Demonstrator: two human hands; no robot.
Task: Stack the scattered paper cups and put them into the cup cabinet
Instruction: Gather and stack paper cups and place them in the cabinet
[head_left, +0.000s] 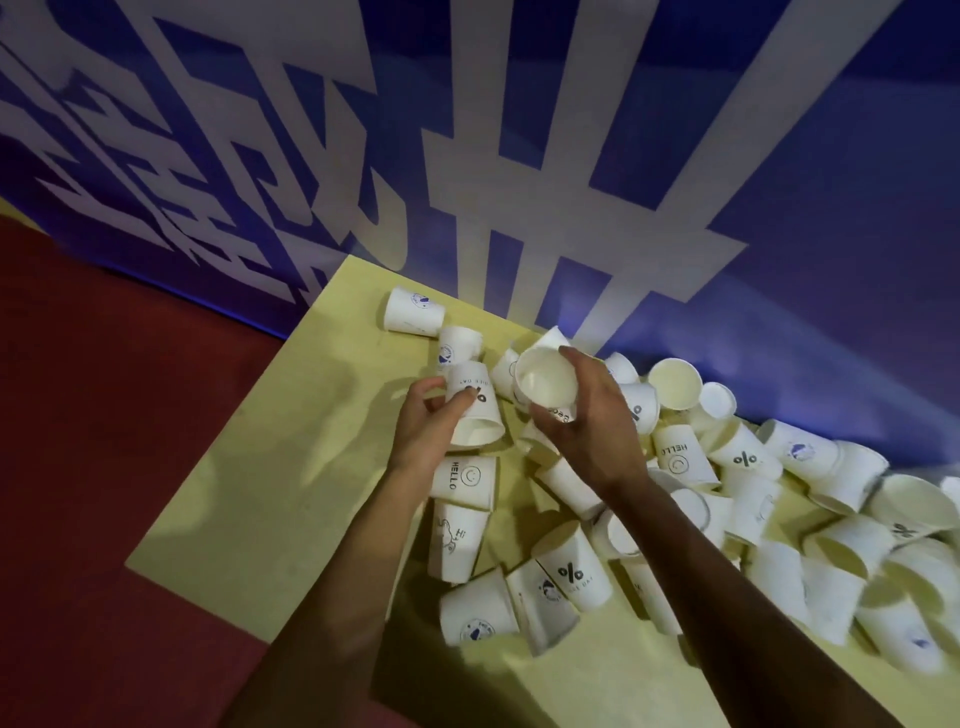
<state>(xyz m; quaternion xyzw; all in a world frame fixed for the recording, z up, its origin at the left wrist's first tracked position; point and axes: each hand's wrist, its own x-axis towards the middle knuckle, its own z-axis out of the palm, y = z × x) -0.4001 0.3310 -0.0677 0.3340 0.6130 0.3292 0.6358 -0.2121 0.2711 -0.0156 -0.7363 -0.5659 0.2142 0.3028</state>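
Several white paper cups (727, 499) lie scattered on a yellow table (291, 467), most on their sides. My left hand (423, 431) grips a cup printed with a percent sign (475, 410), its mouth pointing toward me. My right hand (592, 421) grips another cup (545, 376) from the side, its open mouth facing up and left. The two held cups are a short gap apart. No cup cabinet is in view.
A blue wall with large white lettering (519, 156) rises right behind the table. Red floor (104, 415) lies to the left and below the table's left edge. A lone cup (413, 312) lies near the table's far corner.
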